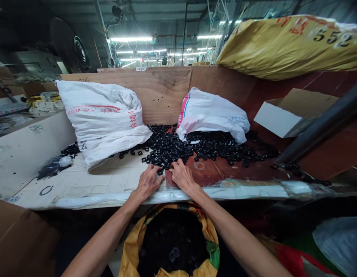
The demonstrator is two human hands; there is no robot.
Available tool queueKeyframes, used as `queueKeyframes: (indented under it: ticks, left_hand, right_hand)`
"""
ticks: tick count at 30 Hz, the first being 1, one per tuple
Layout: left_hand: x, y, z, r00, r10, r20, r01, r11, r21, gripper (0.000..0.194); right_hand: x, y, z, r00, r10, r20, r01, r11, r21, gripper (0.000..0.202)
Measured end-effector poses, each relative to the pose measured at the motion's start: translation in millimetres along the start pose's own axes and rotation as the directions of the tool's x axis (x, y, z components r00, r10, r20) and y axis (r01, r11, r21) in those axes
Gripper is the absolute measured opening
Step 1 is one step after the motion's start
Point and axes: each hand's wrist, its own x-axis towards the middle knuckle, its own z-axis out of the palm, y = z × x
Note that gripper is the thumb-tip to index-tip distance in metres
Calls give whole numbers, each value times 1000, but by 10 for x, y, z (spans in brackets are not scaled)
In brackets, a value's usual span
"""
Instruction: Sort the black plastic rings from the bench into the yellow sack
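Observation:
A loose heap of small black ring-shaped plastic parts (164, 148) spreads over the worktop. At its near edge, my left hand (150, 180) rests on the pale surface with bent fingers and the thumb apart. One black part (160, 172) lies between its index finger and thumb, not visibly gripped. My right hand (182, 176) is just beside it on the red-brown board, fingertips reaching against the heap, fingers loosely apart. Below the table edge, between my forearms, stands an open yellow woven sack (128, 252) with dark contents, too dim to make out fully.
A white woven sack (106, 115) lies on the heap's left, another white sack (216, 113) on its right. A wooden board (164, 92) closes the back. At right are a cardboard box (278, 119), a slanting dark metal bar (319, 125) and a yellow sack (282, 50) on top.

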Motion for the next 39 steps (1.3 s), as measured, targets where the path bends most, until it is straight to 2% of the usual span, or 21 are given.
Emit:
queueKeyframes:
  ticks: [3,5,7,8,9,11,12,13,15,16,18,22,24,27,34,37,39]
  left_hand:
    - [32,-21,56,1000,6,23,-6,1000,8,6]
    - [20,-43,54,1000,-13,9,13,999,-49,7]
    - [12,-68,47,998,-61,-1,59,978,-199,8]
    - [11,-79,45,996,-91,5,88,945,-315,8]
    - [11,-85,42,992,-122,21,119,888,-444,9]
    - [11,-84,28,982,-164,91,182,710,-680,17]
    - [8,-76,16,977,-172,128,208,613,-762,22]
    - [4,-64,0,972,-174,159,228,527,-819,28]
    - [-9,-34,-39,969,-155,194,241,409,-880,40]
    - [-17,-21,-59,970,-141,198,238,380,-894,43]
    - [-33,-4,-93,973,-119,199,229,365,-902,41]
    - [-56,-14,-113,976,-133,171,206,322,-924,33]
    - [-61,-27,-106,977,-134,168,202,312,-928,31]
    - [-63,-38,-89,978,-131,162,199,356,-913,31]
    - [-85,-4,-47,989,-102,109,144,451,-881,32]
    - [-101,17,-48,995,-78,66,95,485,-869,29]
    - [-108,26,-53,998,-45,37,55,528,-847,27]
  right_hand:
    - [-3,23,107,1000,0,-16,1,997,71,13]
    - [-10,44,126,998,12,-57,2,971,237,7]
    - [-9,52,125,997,70,-45,-41,881,472,2]
    - [-9,47,121,994,110,-3,-87,794,602,6]
    - [-11,37,117,989,139,57,-137,680,720,10]
    - [-29,2,109,978,139,157,-204,461,864,17]
    - [-44,-18,103,978,127,166,-203,398,895,20]
    - [-63,-39,95,982,118,145,-179,373,910,22]
    - [-106,-76,74,994,97,59,-93,399,912,25]
    - [-127,-90,63,996,84,15,-49,418,907,26]
    - [-166,-111,41,997,68,-28,-3,425,905,26]
    - [-222,-132,18,994,110,7,-44,338,940,26]
    - [-239,-138,18,994,104,-25,-11,338,941,24]
    - [-258,-146,27,992,64,-110,74,407,911,20]
    - [-280,-172,16,976,15,-217,170,570,804,13]
    - [-279,-176,13,976,24,-218,155,626,764,17]
    - [-278,-177,16,975,15,-221,151,684,713,27]
